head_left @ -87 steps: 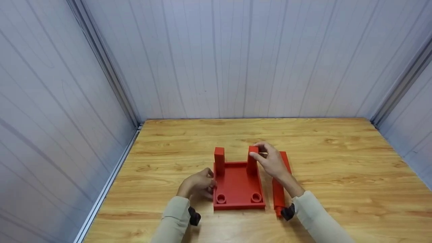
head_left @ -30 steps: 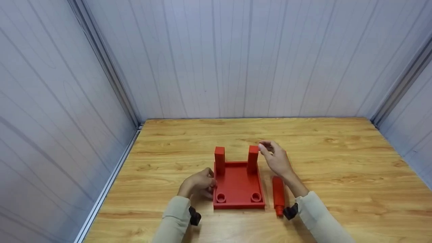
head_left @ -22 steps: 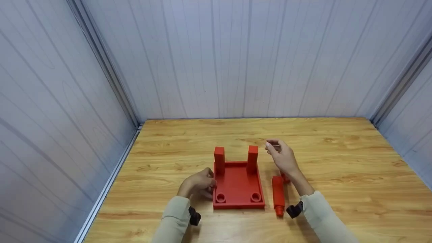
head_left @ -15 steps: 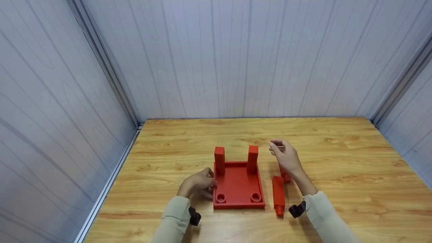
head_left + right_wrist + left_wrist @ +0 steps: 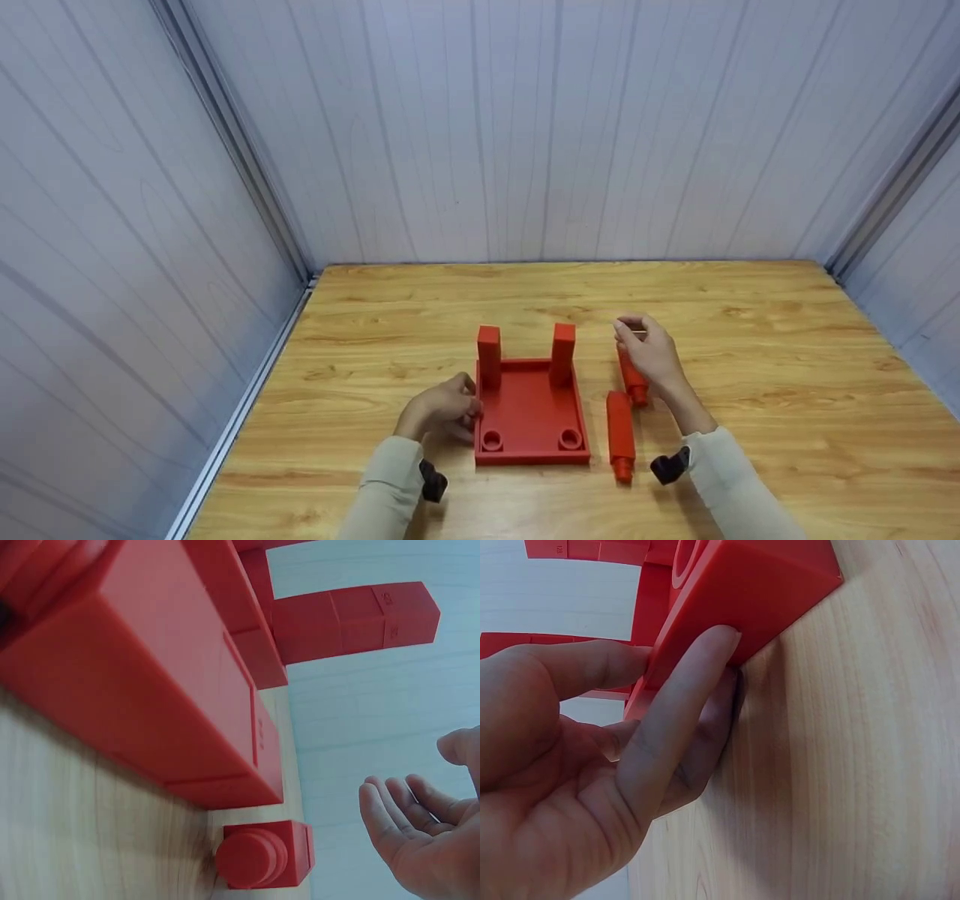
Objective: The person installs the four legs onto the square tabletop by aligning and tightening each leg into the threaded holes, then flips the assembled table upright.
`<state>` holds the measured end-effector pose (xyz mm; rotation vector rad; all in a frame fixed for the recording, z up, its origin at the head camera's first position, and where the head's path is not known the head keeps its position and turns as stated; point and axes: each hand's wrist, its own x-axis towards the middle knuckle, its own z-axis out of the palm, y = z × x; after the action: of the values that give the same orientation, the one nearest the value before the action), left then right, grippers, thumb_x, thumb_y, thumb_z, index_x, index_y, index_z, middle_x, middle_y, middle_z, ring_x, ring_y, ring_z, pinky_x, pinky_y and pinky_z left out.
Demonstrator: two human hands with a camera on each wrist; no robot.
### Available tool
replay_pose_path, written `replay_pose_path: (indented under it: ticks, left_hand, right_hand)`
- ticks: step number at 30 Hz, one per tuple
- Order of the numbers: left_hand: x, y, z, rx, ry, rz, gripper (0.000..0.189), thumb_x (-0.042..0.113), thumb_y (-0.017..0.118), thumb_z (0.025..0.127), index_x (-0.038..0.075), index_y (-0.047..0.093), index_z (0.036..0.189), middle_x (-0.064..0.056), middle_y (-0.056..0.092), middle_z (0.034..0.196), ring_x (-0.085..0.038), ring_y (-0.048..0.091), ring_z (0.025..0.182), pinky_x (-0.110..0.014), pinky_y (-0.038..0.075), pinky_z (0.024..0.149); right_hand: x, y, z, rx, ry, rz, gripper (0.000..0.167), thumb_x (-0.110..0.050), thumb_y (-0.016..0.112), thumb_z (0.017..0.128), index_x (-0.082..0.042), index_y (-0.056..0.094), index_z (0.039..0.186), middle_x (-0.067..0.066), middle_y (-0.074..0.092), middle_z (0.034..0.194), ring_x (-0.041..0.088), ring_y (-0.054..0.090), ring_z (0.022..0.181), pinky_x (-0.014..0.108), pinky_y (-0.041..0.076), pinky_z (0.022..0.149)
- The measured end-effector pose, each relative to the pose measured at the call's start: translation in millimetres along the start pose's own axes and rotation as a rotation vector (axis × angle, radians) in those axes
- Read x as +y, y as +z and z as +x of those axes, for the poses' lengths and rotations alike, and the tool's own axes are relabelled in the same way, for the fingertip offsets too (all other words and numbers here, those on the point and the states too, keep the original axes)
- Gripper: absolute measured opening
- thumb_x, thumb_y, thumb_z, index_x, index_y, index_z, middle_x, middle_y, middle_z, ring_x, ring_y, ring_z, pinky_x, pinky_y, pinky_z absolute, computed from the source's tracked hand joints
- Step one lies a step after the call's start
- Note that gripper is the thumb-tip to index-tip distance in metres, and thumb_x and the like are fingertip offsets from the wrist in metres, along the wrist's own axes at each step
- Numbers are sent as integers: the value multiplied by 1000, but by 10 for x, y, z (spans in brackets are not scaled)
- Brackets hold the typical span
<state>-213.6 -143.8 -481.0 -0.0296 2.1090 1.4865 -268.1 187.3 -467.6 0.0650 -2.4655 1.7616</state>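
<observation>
A red rectangular base (image 5: 529, 420) with a raised rim lies on the table. Square red posts, a left one (image 5: 489, 356) and a right one (image 5: 562, 354), stand upright at its far corners. Round sockets, left (image 5: 491, 441) and right (image 5: 570, 439), show in the near corners. My left hand (image 5: 442, 405) touches the base's left side; one fingertip meets the rim and another lies against the outer wall in the left wrist view. My right hand (image 5: 651, 352) hovers over a lying red post (image 5: 634, 379), thumb apart from the fingers, holding nothing.
A second lying red post (image 5: 620, 431), its round peg toward me, is between the base and my right forearm. In the right wrist view the farther post's peg (image 5: 247, 859) faces the camera. Panelled walls (image 5: 517, 135) bound the wooden table (image 5: 420, 307).
My right hand has let go of the right upright post and moved right, over the farther lying post, most of which has come into view. My left hand and the base have stayed put.
</observation>
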Motion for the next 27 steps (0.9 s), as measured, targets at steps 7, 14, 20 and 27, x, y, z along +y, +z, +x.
replay_pose_path:
  ticks: [7,14,20,27]
  left_hand:
    - [0,-4,3,-11,-3,-10,31,2,49,90,-1,37,118,-11,51,83,-20,52,68,-39,61,62]
    - [11,-4,1,-8,-18,-5,32,2,49,90,0,38,119,-11,51,82,-20,52,68,-37,61,62]
    - [18,0,-9,-7,-25,-13,33,3,50,90,0,38,120,-12,51,84,-21,54,70,-37,61,62]
    - [9,-2,-13,3,-9,4,33,3,51,88,-1,38,119,-13,52,83,-21,55,70,-37,61,62]
  right_hand:
    - [65,-64,13,12,57,-35,40,-29,51,98,1,52,125,22,58,120,35,58,110,42,54,93]
    - [119,-145,35,21,107,-65,44,-31,51,98,1,51,128,22,56,124,33,56,110,34,54,89]
    - [180,-202,51,45,132,-138,42,-31,51,98,0,53,126,19,57,123,29,56,109,24,50,83]
    - [247,-247,43,11,177,-200,49,-35,50,97,2,49,129,23,53,126,32,52,113,37,47,91]
